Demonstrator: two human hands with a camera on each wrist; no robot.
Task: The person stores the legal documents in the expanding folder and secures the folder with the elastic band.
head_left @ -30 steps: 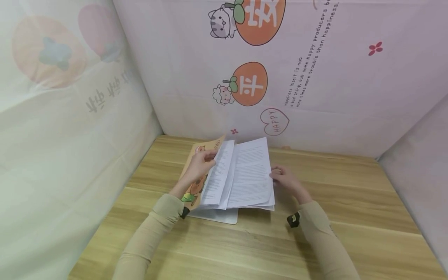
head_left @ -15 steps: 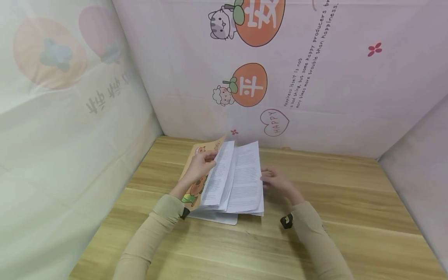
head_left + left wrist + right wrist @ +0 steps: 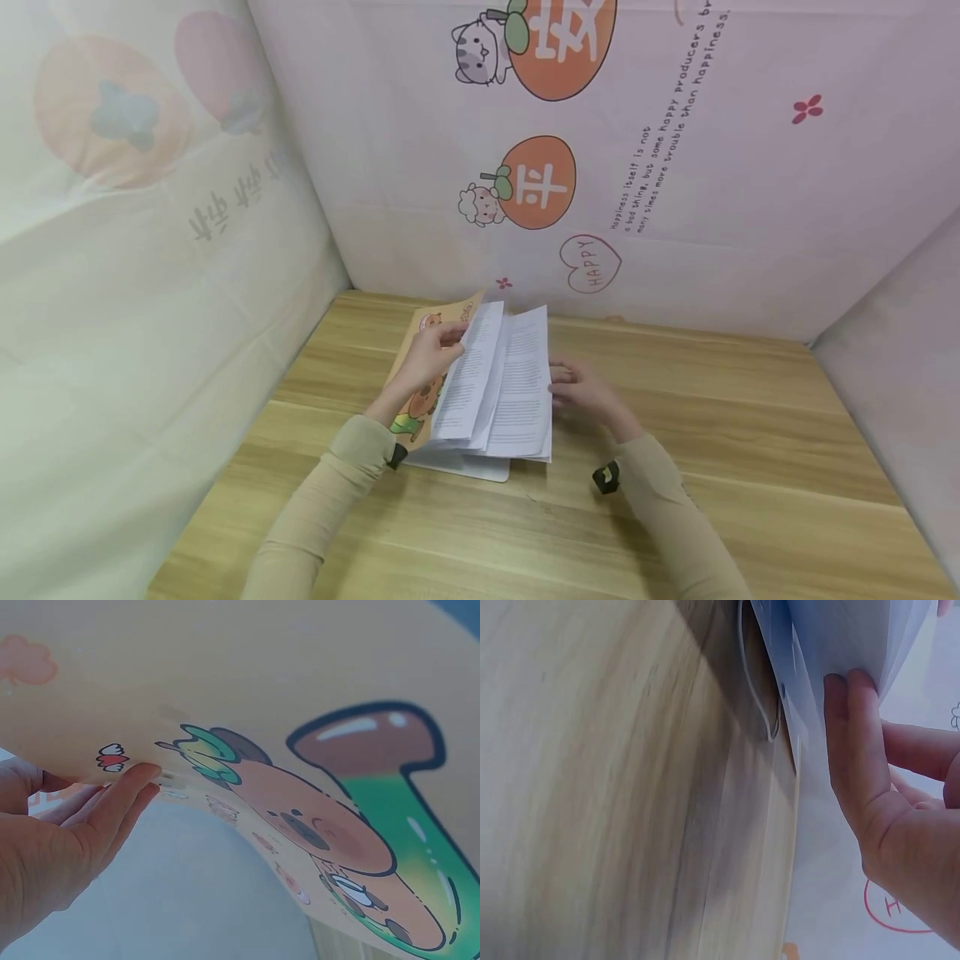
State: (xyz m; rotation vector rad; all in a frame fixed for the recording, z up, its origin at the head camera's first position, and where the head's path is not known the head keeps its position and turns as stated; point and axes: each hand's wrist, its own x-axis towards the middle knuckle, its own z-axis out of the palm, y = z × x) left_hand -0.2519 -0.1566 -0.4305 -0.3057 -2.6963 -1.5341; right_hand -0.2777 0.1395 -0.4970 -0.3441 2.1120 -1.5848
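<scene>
An orange folder (image 3: pixel 411 354) with cartoon animals on its cover lies partly open on the table. My left hand (image 3: pixel 427 358) pinches the raised cover along its edge; in the left wrist view the bent cover (image 3: pixel 352 675) fills most of the picture. Between the covers stands a stack of printed paper sheets (image 3: pixel 517 392), fanned into a left and a right part. With thumb and fingers my right hand (image 3: pixel 587 393) holds the right edge of these sheets. From the right wrist, two fingertips press against the back of the paper (image 3: pixel 847 637).
The wooden table (image 3: pixel 712 400) extends to the right and toward the front. Behind it hangs a printed white cloth (image 3: pixel 697 283), close to the top of the folder. Another cloth wall (image 3: pixel 285 242) borders the left side.
My right hand has moved left, bringing the right edge of the paper sheets closer to the folder. The left hand and the cover have stayed nearly still.
</scene>
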